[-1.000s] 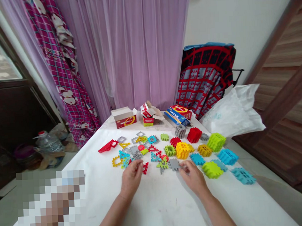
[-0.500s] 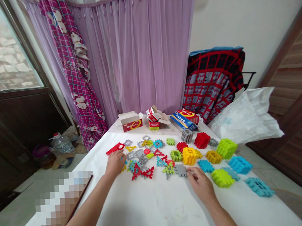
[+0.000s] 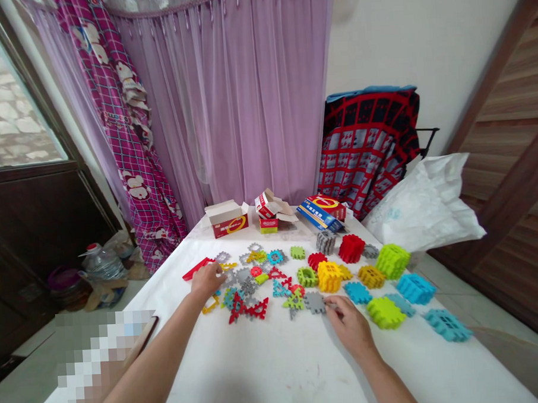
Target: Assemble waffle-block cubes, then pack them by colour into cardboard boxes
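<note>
A pixelated patch left of the left hand [image 3: 207, 280] hides that part of the view. Left hand curled down over the near end of the red piece [image 3: 196, 269]; fingertips obscured, so any grip cannot be told. Beyond the hands, a red carton [image 3: 230, 228] and a blue box [image 3: 319, 217] carry print too small to read. White tabletop [image 3: 258, 368] extends between the forearms. The grey tile [image 3: 315, 302] lies flat by the right hand [image 3: 349, 321], thumb and forefinger close together at its edge; pinch unconfirmed. Right of that hand, a turquoise stack [image 3: 455, 331] stands near the table's edge.
</note>
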Demonstrator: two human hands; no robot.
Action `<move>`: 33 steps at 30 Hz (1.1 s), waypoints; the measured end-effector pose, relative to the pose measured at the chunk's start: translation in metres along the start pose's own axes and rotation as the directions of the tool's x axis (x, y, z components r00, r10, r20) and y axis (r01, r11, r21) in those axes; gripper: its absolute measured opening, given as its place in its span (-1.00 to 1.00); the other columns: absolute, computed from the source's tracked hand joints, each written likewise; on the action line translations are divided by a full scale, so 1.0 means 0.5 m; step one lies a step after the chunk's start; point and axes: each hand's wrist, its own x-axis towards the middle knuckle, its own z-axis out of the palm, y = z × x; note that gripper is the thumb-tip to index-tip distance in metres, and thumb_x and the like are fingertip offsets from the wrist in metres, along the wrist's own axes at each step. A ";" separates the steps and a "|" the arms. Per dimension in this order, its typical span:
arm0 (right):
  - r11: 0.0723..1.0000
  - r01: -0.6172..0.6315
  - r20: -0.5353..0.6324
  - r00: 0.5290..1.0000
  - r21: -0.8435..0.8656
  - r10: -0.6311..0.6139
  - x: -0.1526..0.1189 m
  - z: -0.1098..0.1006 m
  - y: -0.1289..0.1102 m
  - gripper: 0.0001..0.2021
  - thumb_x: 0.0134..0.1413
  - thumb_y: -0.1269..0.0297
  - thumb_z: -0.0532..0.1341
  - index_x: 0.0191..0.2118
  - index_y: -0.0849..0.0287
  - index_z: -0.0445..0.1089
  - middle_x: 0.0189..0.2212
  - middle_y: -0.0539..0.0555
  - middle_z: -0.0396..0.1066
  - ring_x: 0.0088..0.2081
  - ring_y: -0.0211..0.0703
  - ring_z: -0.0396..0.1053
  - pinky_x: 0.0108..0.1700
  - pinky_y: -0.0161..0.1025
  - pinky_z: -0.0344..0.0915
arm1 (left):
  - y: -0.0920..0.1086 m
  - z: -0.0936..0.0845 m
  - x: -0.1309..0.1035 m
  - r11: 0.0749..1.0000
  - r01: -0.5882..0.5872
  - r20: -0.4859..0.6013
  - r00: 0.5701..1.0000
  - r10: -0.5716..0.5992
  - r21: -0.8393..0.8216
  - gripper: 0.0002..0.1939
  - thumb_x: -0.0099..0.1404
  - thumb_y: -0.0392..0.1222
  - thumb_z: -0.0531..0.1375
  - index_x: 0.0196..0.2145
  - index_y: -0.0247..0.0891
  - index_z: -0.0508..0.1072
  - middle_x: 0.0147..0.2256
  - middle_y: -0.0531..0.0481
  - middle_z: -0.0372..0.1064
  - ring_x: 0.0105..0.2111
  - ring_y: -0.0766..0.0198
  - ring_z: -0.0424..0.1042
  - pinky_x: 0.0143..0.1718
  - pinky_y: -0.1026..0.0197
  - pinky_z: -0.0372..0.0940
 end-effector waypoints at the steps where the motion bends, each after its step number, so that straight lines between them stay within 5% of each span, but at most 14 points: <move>1: 1.000 -0.004 -0.004 1.000 0.009 0.004 0.000 -0.001 -0.002 -0.73 0.02 0.13 0.07 -0.28 0.09 0.45 -0.26 0.12 0.51 -0.31 -0.07 0.47 -0.19 -0.15 0.40 | 0.006 -0.006 -0.004 0.999 -0.025 -0.027 0.999 0.024 -0.036 -0.86 0.12 -0.08 0.22 -0.37 -0.17 0.46 -0.33 -0.02 0.54 -0.27 0.12 0.50 -0.25 0.15 0.29; 4: 0.999 0.001 -0.045 0.999 0.046 0.001 0.003 -0.007 -0.015 -0.72 0.03 0.11 0.08 -0.28 0.11 0.46 -0.26 0.14 0.52 -0.35 -0.08 0.46 -0.22 -0.15 0.39 | 0.039 -0.015 -0.027 0.979 -0.138 -0.136 0.984 0.118 -0.148 -0.85 0.22 -0.08 0.13 -0.33 -0.16 0.43 -0.41 0.04 0.49 -0.37 0.21 0.49 -0.33 0.20 0.32; 8: 0.981 -0.008 -0.089 0.996 0.192 0.026 0.001 -0.009 -0.060 -0.71 0.06 0.04 0.13 -0.31 0.11 0.47 -0.35 0.13 0.53 -0.36 -0.08 0.44 -0.24 -0.17 0.37 | 0.109 0.004 -0.092 0.898 -0.363 -0.281 0.914 0.292 -0.249 -0.83 0.28 -0.15 0.03 -0.29 -0.15 0.41 -0.27 -0.02 0.48 -0.25 0.24 0.49 -0.19 0.17 0.39; 11: 0.890 -0.145 0.077 0.989 0.432 0.123 -0.006 0.004 -0.107 -0.63 0.05 -0.09 0.18 -0.33 0.13 0.49 -0.48 0.10 0.50 -0.46 -0.10 0.40 -0.37 -0.20 0.34 | 0.163 0.035 -0.150 0.797 -0.534 -0.340 0.832 0.437 -0.282 -0.82 0.31 -0.18 0.03 -0.31 -0.14 0.42 -0.24 -0.05 0.48 -0.16 0.24 0.47 -0.09 0.17 0.39; 15: 0.659 -0.390 0.357 0.914 0.643 0.193 -0.011 0.020 -0.151 -0.48 -0.08 -0.25 0.26 -0.32 0.20 0.48 -0.48 0.10 0.49 -0.58 -0.24 0.32 -0.61 -0.34 0.08 | 0.213 0.078 -0.194 0.636 -0.725 -0.434 0.679 0.593 -0.266 -0.77 0.38 -0.19 0.02 -0.29 -0.13 0.47 -0.24 -0.07 0.47 -0.20 0.29 0.49 -0.13 0.24 0.41; 20: 0.460 -0.503 0.411 0.864 0.731 0.292 -0.005 0.004 -0.164 -0.52 -0.26 -0.10 0.42 -0.33 0.22 0.45 -0.51 0.00 0.45 -0.60 -0.38 0.24 -0.60 -0.42 -0.03 | 0.240 0.113 -0.200 0.617 -0.750 -0.398 0.655 0.642 -0.239 -0.75 0.39 -0.20 0.01 -0.27 -0.14 0.50 -0.20 -0.08 0.49 -0.20 0.30 0.52 -0.15 0.29 0.43; 23: 0.421 -0.514 0.409 0.855 0.747 0.319 0.000 -0.007 -0.165 -0.59 -0.29 -0.01 0.43 -0.38 0.21 0.43 -0.59 -0.06 0.38 -0.60 -0.38 0.22 -0.59 -0.42 -0.03 | 0.250 0.125 -0.204 0.593 -0.765 -0.411 0.638 0.651 -0.249 -0.76 0.38 -0.23 0.03 -0.25 -0.13 0.50 -0.18 -0.08 0.49 -0.18 0.29 0.52 -0.12 0.28 0.43; 25: 0.432 -0.498 0.379 0.863 0.752 0.335 0.003 -0.011 -0.165 -0.62 -0.28 0.02 0.42 -0.40 0.20 0.42 -0.64 -0.09 0.33 -0.61 -0.37 0.21 -0.59 -0.41 -0.03 | 0.257 0.133 -0.209 0.594 -0.746 -0.433 0.662 0.611 -0.302 -0.78 0.35 -0.24 0.05 -0.21 -0.13 0.49 -0.14 -0.10 0.49 -0.11 0.25 0.50 -0.05 0.21 0.42; 28: 0.458 -0.462 0.320 0.878 0.759 0.356 0.006 -0.011 -0.160 -0.66 -0.25 0.04 0.40 -0.40 0.18 0.42 -0.64 -0.10 0.31 -0.61 -0.37 0.19 -0.58 -0.40 0.01 | 0.266 0.146 -0.216 0.625 -0.592 -0.411 0.805 0.427 -0.509 -0.74 0.33 -0.18 0.06 -0.07 -0.17 0.43 -0.10 -0.15 0.47 -0.11 0.19 0.51 -0.10 0.12 0.46; 31: 0.507 -0.428 0.290 0.898 0.748 0.330 0.006 -0.006 -0.148 -0.69 -0.21 0.06 0.38 -0.37 0.18 0.47 -0.59 -0.07 0.36 -0.59 -0.36 0.21 -0.55 -0.38 0.09 | 0.275 0.153 -0.219 0.574 -0.274 -0.183 0.960 0.212 -0.772 -0.61 0.32 0.03 0.05 -0.01 -0.23 0.38 -0.20 -0.15 0.50 -0.32 0.20 0.54 -0.46 0.21 0.45; 33: 0.554 -0.388 0.270 0.920 0.737 0.285 0.006 0.001 -0.138 -0.69 -0.18 0.06 0.37 -0.34 0.18 0.52 -0.54 -0.04 0.42 -0.55 -0.33 0.24 -0.51 -0.36 0.17 | 0.282 0.150 -0.221 0.536 -0.085 -0.002 0.988 0.153 -0.840 -0.48 0.26 0.20 0.05 -0.05 -0.26 0.39 -0.36 -0.08 0.50 -0.54 0.25 0.46 -0.67 0.27 0.31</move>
